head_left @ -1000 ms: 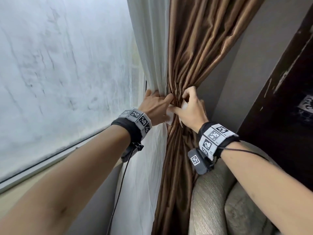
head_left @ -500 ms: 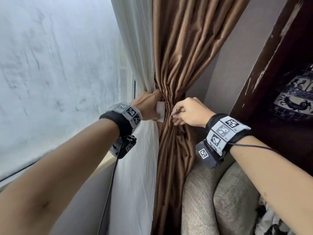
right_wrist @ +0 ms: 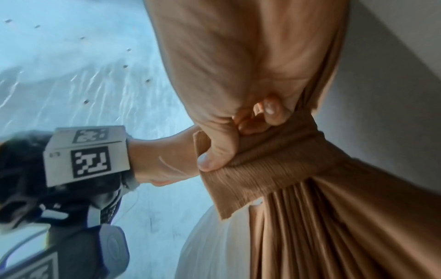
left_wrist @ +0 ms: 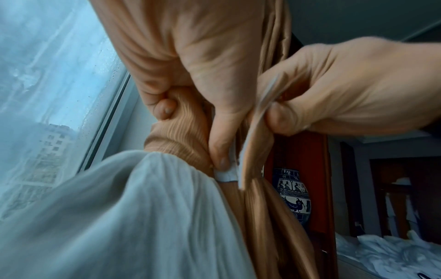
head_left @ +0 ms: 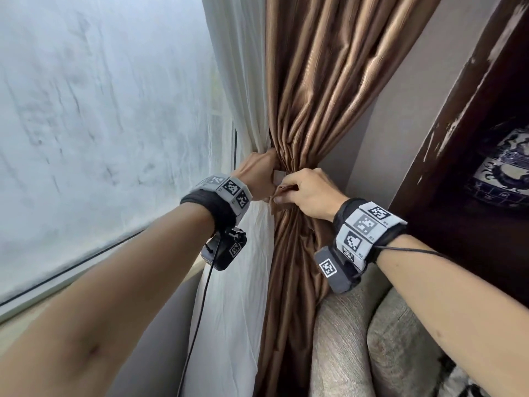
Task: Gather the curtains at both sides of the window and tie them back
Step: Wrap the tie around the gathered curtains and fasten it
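A brown curtain (head_left: 320, 90) and a white sheer curtain (head_left: 237, 90) hang bunched together beside the window. A ribbed brown tie-back band (right_wrist: 267, 160) wraps the bundle at its waist. My left hand (head_left: 259, 174) grips the bundle from the window side, and its thumb presses a white fastener patch (left_wrist: 225, 174) on one end of the band. My right hand (head_left: 307, 190) pinches the band's other end (left_wrist: 255, 136) between thumb and fingers, just right of the left thumb. The two ends lie close together, with a narrow gap between them.
Misted window glass (head_left: 100, 124) and its sill (head_left: 57, 296) fill the left. Grey cushions of a sofa (head_left: 357, 339) sit below my right wrist. A dark wooden cabinet (head_left: 472, 133) holding a blue and white vase (head_left: 503, 173) stands at the right, against the grey wall (head_left: 380, 144).
My right hand has come off the curtain folds, pinched the band's free end and drawn it toward my left hand. My left hand keeps its hold on the bundle.
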Available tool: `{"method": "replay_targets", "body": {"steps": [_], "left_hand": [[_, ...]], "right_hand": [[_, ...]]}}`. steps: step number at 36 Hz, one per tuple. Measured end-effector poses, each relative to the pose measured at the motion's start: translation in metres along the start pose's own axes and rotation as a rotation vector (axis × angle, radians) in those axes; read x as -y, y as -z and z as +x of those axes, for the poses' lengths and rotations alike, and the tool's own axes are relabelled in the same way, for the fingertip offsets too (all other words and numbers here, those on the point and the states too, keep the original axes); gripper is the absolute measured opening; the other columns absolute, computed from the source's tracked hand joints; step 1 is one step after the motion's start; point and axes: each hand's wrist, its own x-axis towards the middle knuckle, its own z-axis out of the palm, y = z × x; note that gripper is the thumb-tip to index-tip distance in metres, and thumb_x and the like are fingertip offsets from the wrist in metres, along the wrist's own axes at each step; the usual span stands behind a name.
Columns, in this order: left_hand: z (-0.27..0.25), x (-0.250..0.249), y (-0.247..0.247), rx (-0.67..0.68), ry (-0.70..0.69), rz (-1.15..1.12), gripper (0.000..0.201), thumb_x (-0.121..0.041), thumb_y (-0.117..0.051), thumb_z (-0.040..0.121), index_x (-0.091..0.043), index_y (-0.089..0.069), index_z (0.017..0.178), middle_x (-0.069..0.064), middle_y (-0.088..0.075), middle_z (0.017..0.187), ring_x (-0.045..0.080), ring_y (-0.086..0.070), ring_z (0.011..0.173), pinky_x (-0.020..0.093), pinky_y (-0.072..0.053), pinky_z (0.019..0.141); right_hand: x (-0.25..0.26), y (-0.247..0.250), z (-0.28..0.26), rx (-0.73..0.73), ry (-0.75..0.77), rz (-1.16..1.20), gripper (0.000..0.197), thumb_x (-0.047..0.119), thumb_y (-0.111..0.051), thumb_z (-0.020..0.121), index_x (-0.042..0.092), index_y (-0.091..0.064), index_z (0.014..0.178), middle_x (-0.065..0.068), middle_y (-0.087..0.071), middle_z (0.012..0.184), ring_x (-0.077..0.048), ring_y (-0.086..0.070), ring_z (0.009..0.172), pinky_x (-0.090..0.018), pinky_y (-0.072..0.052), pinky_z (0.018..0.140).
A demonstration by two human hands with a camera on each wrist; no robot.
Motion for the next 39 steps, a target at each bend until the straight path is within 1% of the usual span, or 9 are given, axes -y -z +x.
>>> {"method": "replay_targets", "body": {"steps": [4,9,12,18,21,25,31,34,39], "left_hand": [[-0.002,0.001,0.006,0.015,0.015,-0.046,0.029,-0.015,-0.064,0.086,-0.003,-0.056,0.111,0.006,-0.056,0.098,0.024,-0.053,0.095,0.027,-0.038,0.072],[-0.001,0.008,0.012,0.060,0.048,-0.150,0.029,-0.012,-0.074,0.080,-0.011,-0.066,0.108,0.001,-0.062,0.098,0.018,-0.057,0.094,0.026,-0.044,0.075],[-0.001,0.007,0.018,0.081,0.037,-0.212,0.020,-0.012,-0.066,0.087,-0.011,-0.071,0.106,0.001,-0.068,0.099,0.014,-0.060,0.090,0.022,-0.045,0.076],[0.000,0.007,0.018,0.128,0.084,-0.305,0.033,-0.044,-0.063,0.090,-0.014,-0.072,0.100,0.003,-0.070,0.099,0.017,-0.063,0.092,0.033,-0.052,0.081],[0.000,0.002,0.015,0.063,0.019,-0.231,0.025,-0.031,-0.066,0.090,-0.007,-0.073,0.096,0.006,-0.070,0.096,0.019,-0.062,0.088,0.031,-0.050,0.079],[0.002,0.000,0.007,-0.015,0.027,-0.212,0.020,-0.022,-0.063,0.093,-0.004,-0.071,0.094,0.004,-0.063,0.084,0.016,-0.055,0.079,0.023,-0.038,0.068],[0.006,0.005,0.005,-0.049,0.078,-0.244,0.019,-0.018,-0.058,0.095,-0.002,-0.068,0.098,0.007,-0.063,0.092,0.018,-0.055,0.084,0.025,-0.039,0.073],[0.010,0.010,0.004,-0.060,0.133,-0.278,0.019,-0.018,-0.056,0.096,-0.003,-0.067,0.099,0.007,-0.062,0.097,0.019,-0.055,0.088,0.027,-0.040,0.076],[0.014,0.015,0.002,-0.038,0.168,-0.312,0.015,-0.024,-0.055,0.096,-0.012,-0.061,0.089,0.004,-0.061,0.094,0.021,-0.057,0.088,0.030,-0.042,0.074]], "right_hand": [[-0.005,-0.004,0.005,-0.085,-0.067,0.073,0.018,0.035,-0.075,0.078,0.023,-0.076,0.091,-0.007,-0.073,0.089,-0.022,-0.064,0.096,-0.031,-0.050,0.085],[-0.011,-0.009,0.010,-0.146,-0.105,0.122,0.018,0.035,-0.077,0.076,0.022,-0.077,0.087,-0.005,-0.074,0.087,-0.019,-0.066,0.092,-0.030,-0.051,0.082],[-0.011,-0.011,0.012,-0.165,-0.125,0.123,0.020,0.038,-0.077,0.076,0.025,-0.077,0.090,-0.003,-0.075,0.094,-0.016,-0.065,0.096,-0.027,-0.051,0.083],[-0.010,-0.007,0.017,-0.145,-0.120,0.053,0.024,0.042,-0.075,0.078,0.024,-0.077,0.093,-0.009,-0.073,0.089,-0.021,-0.064,0.093,-0.026,-0.047,0.074],[-0.010,-0.004,0.019,-0.126,-0.142,0.037,0.026,0.045,-0.075,0.077,0.019,-0.077,0.081,-0.008,-0.066,0.074,-0.022,-0.062,0.084,-0.027,-0.043,0.066],[-0.008,-0.005,0.021,-0.135,-0.141,0.029,0.027,0.044,-0.075,0.077,0.017,-0.074,0.075,-0.008,-0.064,0.072,-0.025,-0.063,0.085,-0.029,-0.045,0.068],[-0.008,-0.015,0.023,-0.260,-0.113,0.115,0.022,0.037,-0.083,0.068,0.021,-0.070,0.077,-0.003,-0.066,0.070,-0.020,-0.064,0.075,-0.028,-0.051,0.073],[-0.008,-0.013,0.023,-0.290,-0.037,0.072,0.044,0.028,-0.088,0.060,0.012,-0.070,0.097,-0.004,-0.065,0.086,-0.018,-0.057,0.082,-0.020,-0.038,0.073],[-0.016,-0.030,0.022,-0.409,0.080,0.047,0.058,0.010,-0.089,0.054,0.001,-0.061,0.105,-0.015,-0.057,0.104,-0.031,-0.058,0.088,-0.026,-0.036,0.082]]}}
